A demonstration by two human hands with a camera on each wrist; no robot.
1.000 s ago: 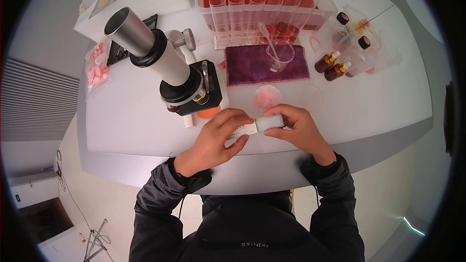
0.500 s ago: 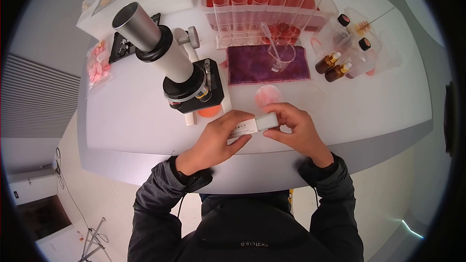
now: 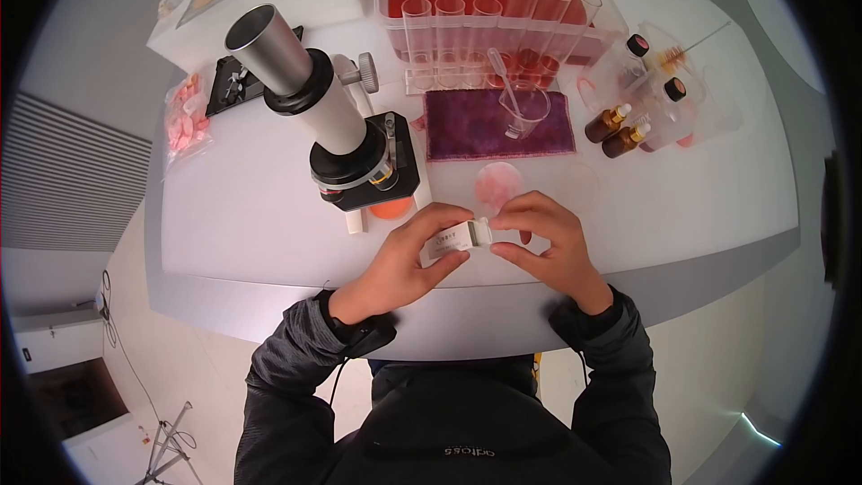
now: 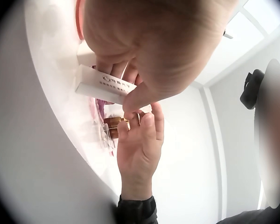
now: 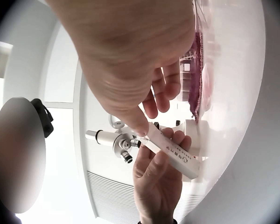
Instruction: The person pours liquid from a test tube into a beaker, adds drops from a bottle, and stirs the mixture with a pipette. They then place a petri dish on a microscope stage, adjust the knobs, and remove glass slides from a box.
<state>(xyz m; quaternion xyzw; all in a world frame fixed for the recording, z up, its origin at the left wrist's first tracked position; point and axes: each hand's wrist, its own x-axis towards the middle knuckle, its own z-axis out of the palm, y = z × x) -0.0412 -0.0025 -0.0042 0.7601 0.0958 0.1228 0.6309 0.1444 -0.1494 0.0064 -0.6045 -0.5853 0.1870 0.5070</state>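
Small white box (image 3: pixel 449 239) at the centre of the dial, raised just above the near part of the bench (image 3: pixel 700 193), lettered side up

Left hand (image 3: pixel 391 274) at 8 o'clock: grip clamped on the box, fingers along the far side, thumb on the near side

Right hand (image 3: pixel 564 253) at 3 o'clock: thumb and fingertips at the box's open end, by the pale end flap (image 3: pixel 485 232). In the right wrist view the thumb touches that end. Cannot tell whether the grip is together on the flap or only resting against it

Change: half a second ago a pale inner case stuck well out of the 3 o'clock end, between the right fingertips. Now the long piece no longer shows; only the opening and flap do. Judgement: case is inside the sleeve, so the sliding part looks done and the end itself is not closed

Round about: microscope (image 3: pixel 337 121) between 10 and 11, pink-stained disc (image 3: pixel 498 184) near at 1, purple cloth (image 3: pixel 471 130) beyond it, test tubes (image 3: pixel 417 27) at 12, brown dropper bottles (image 3: pixel 600 128) at 2, none touched by either hand
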